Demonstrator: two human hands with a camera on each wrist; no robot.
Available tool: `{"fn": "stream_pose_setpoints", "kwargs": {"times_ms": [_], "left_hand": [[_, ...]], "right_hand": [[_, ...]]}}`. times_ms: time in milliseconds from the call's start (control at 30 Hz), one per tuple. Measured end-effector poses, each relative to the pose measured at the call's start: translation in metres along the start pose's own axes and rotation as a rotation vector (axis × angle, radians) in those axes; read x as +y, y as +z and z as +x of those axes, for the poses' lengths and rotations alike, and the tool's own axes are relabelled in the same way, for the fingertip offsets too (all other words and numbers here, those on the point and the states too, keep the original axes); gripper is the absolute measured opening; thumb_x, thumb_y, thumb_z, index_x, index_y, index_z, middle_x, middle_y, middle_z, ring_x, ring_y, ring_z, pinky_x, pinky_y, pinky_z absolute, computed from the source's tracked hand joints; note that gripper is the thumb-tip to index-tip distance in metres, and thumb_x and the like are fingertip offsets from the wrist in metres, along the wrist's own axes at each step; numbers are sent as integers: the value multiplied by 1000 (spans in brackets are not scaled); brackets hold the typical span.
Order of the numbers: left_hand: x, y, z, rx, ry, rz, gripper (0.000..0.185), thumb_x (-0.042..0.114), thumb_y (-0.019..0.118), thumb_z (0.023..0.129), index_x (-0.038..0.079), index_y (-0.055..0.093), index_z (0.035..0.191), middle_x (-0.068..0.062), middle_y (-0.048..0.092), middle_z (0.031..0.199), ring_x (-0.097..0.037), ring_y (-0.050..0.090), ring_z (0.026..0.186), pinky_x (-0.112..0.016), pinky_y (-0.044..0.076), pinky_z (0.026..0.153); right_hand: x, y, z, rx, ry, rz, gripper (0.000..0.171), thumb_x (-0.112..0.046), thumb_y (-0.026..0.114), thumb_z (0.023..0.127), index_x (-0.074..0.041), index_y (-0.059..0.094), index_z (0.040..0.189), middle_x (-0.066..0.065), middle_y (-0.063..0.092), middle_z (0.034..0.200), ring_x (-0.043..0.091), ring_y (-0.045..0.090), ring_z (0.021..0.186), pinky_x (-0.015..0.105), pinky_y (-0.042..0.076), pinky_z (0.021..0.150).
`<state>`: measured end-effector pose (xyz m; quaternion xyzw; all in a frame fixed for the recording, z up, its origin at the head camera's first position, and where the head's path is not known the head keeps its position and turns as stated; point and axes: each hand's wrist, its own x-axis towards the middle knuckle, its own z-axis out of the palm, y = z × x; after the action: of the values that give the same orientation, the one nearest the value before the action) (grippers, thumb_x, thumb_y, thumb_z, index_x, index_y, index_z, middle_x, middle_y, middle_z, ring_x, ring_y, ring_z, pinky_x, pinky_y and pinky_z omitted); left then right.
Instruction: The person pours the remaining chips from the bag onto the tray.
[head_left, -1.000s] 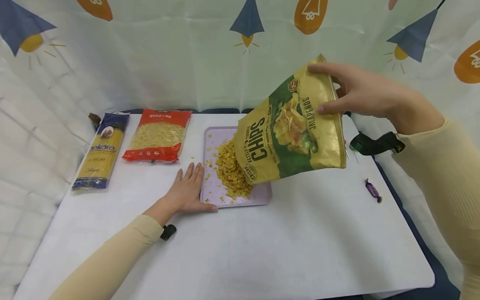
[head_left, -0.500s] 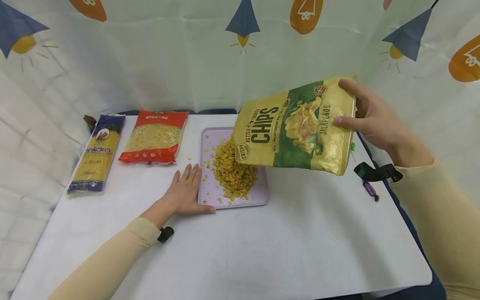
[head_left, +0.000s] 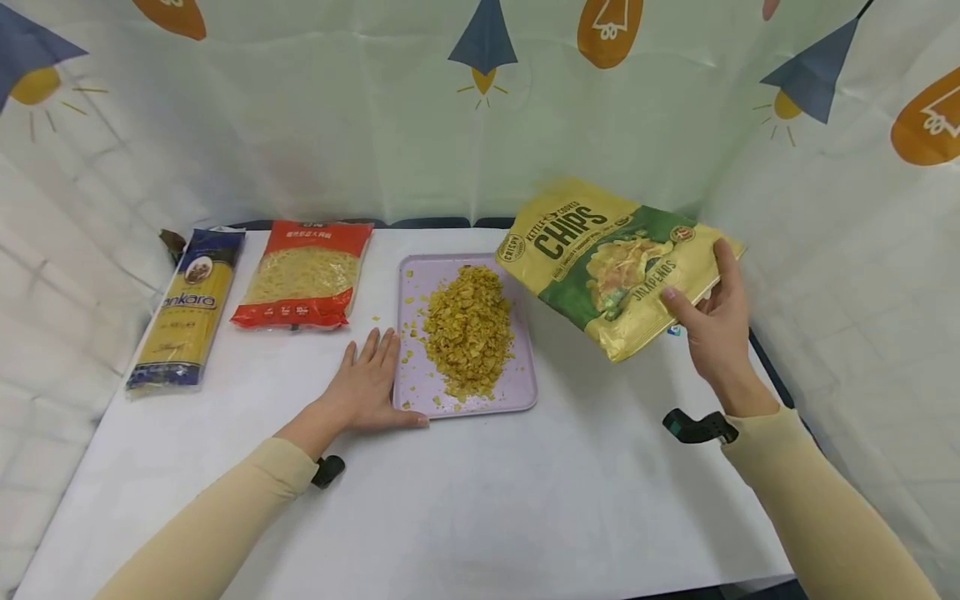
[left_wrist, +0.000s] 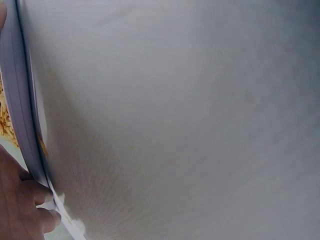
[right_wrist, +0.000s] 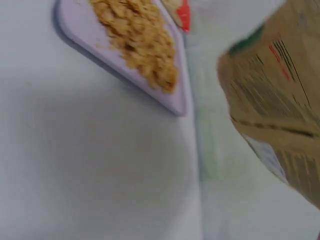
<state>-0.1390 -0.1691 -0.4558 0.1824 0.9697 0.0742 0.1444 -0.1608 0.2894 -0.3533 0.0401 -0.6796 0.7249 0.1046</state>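
Observation:
My right hand grips the lower end of a yellow and green chips bag, held tilted above the table to the right of the tray; its back side fills the right wrist view. A lilac tray lies mid-table with a heap of yellow chip crumbs on it, also seen in the right wrist view as the tray and crumbs. My left hand lies flat on the table, its straight fingers against the tray's left edge and its thumb at the front corner. The tray's rim runs beside the left hand's fingers.
A red pasta packet and a blue and yellow spaghetti packet lie at the table's back left. Loose crumbs dot the white table near the tray. A patterned cloth backdrop encloses the back and sides.
My right hand has swung the chips bag down and to the right, from mouth-down over the tray to nearly level beside it. The crumb heap is now uncovered. The left hand has stayed put.

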Motion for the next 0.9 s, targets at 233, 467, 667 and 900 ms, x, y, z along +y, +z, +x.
{"fn": "stream_pose_setpoints", "kwargs": {"times_ms": [233, 467, 667, 900], "left_hand": [[1, 0, 0, 0, 2, -1, 141, 84, 67, 72, -10, 10, 160, -30, 11, 168, -50, 6, 157, -71, 10, 122], [0, 0, 0, 1, 1, 1, 140, 83, 67, 72, -10, 10, 160, -30, 11, 168, -50, 6, 157, -72, 11, 122], [0, 1, 0, 12, 6, -2, 141, 83, 68, 71, -11, 11, 160, -30, 12, 168, -51, 7, 156, -72, 11, 121], [1, -1, 0, 3, 1, -8, 140, 82, 69, 72, -11, 10, 160, -30, 11, 168, -50, 6, 156, -72, 10, 122]], "right_hand": [[46, 9, -30, 287, 89, 27, 97, 7, 60, 97, -30, 1, 165, -2, 10, 171, 34, 42, 148, 18, 57, 87], [78, 18, -47, 404, 233, -29, 97, -3, 62, 100, -36, -3, 164, -4, 10, 171, 35, 48, 142, 14, 56, 85], [97, 29, -63, 416, 348, -281, 95, -19, 64, 101, -29, -6, 165, -2, 1, 173, 25, 44, 144, 15, 52, 93], [102, 38, -76, 377, 471, -362, 100, -24, 66, 100, -14, -10, 164, 14, 6, 172, 26, 15, 158, 38, 25, 125]]}}
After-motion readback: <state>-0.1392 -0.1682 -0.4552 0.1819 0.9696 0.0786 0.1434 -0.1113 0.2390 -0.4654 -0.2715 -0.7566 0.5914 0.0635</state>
